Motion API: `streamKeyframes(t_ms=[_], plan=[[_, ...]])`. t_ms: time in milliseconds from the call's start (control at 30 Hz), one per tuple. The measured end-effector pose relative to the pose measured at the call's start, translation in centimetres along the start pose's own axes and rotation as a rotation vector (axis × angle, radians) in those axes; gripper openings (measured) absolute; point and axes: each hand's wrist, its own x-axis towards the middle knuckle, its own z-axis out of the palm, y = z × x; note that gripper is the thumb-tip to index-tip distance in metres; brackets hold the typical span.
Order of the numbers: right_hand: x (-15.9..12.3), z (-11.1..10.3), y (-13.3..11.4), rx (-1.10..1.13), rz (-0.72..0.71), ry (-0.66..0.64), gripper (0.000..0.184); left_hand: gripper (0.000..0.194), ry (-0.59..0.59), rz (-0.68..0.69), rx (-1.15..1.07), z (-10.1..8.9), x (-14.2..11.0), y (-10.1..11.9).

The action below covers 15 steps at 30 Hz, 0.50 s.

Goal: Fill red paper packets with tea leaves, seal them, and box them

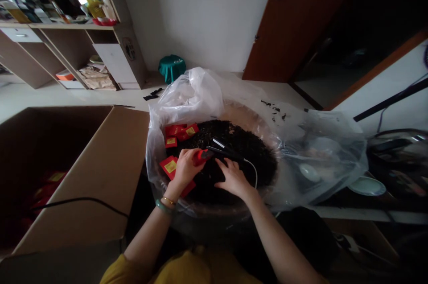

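My left hand [186,166] is closed around a red packet [198,158], whose end facing right looks dark. My right hand [232,177] hovers over or rests on a heap of dark, dry leaf-like material [256,148], fingers spread and holding nothing. Just beyond both hands lies a slim black device [225,150] with a bright white strip and a white cable [254,169]. Several red packets with yellow labels [170,166] sit at the left of the heap, partly under my left wrist. A clear plastic bag [187,101] lines the wide round container holding the heap.
To the left stands an open cardboard box [100,159] with red packets [50,186] inside and a black cord over its flap. A green-covered stool [172,68] is by the wall. Loose plastic [321,159] spreads right, near a pale dish [367,186]. Scraps [274,108] lie beyond the container.
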Motion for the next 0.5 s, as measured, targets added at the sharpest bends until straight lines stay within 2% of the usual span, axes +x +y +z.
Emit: streamKeyframes(t_ms=[33, 100, 167, 267, 500], plan=[[-0.1, 0.7, -0.5, -0.13, 0.028, -0.018, 0.092, 0.036, -0.001, -0.002, -0.003, 0.0, 0.0, 0.0], [0.0, 1.8, -1.7, -0.305, 0.047, -0.022, 0.099, 0.037, -0.008, 0.003, -0.008, -0.1, 0.1, 0.1], [0.4, 2.3, -2.8, -0.39, 0.02, 0.006, 0.09, 0.039, -0.013, 0.008, -0.014, -0.1, 0.1, 0.0], [1.1, 2.4, -3.4, -0.414, -0.032, 0.026, 0.066, 0.039, -0.003, 0.0, -0.022, -0.2, 0.1, -0.1], [2.8, 1.0, -2.1, -0.279, -0.031, 0.053, 0.041, 0.04, 0.001, -0.02, -0.047, -0.3, 0.4, -0.4]])
